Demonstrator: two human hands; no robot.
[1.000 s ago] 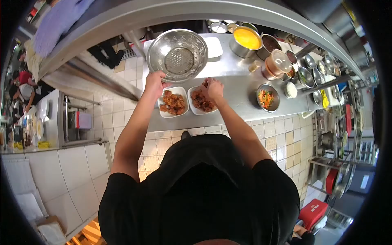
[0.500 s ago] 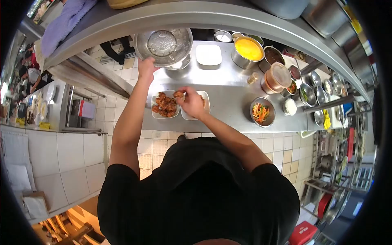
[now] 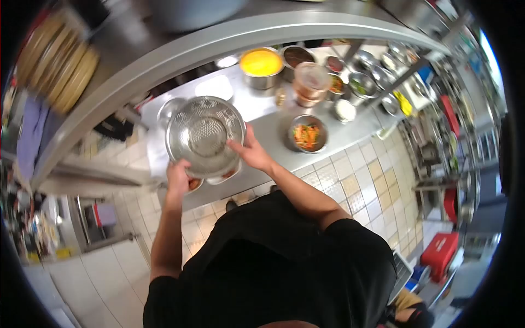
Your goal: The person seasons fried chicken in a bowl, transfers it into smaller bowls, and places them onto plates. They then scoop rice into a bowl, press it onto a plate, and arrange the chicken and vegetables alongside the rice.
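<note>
My left hand (image 3: pixel 179 178) grips the lower rim of a steel colander (image 3: pixel 204 136) and holds it tilted above the counter. My right hand (image 3: pixel 251 151) rests its fingers on the colander's right rim. The colander hides most of two white dishes of browned fried pieces (image 3: pixel 225 175), of which only slivers show beneath it, one by each hand.
The steel counter (image 3: pixel 268 127) carries a bowl of shredded vegetables (image 3: pixel 307 133), a pot of yellow sauce (image 3: pixel 261 65), a lidded brown container (image 3: pixel 310 82), a white plate (image 3: pixel 215 87) and several small tins. A steel shelf (image 3: pixel 180 49) runs overhead. The tiled floor lies below.
My left hand brought the colander from the back of the counter down over the two dishes. My right hand left the fried pieces and moved onto the colander's rim. The view swung left.
</note>
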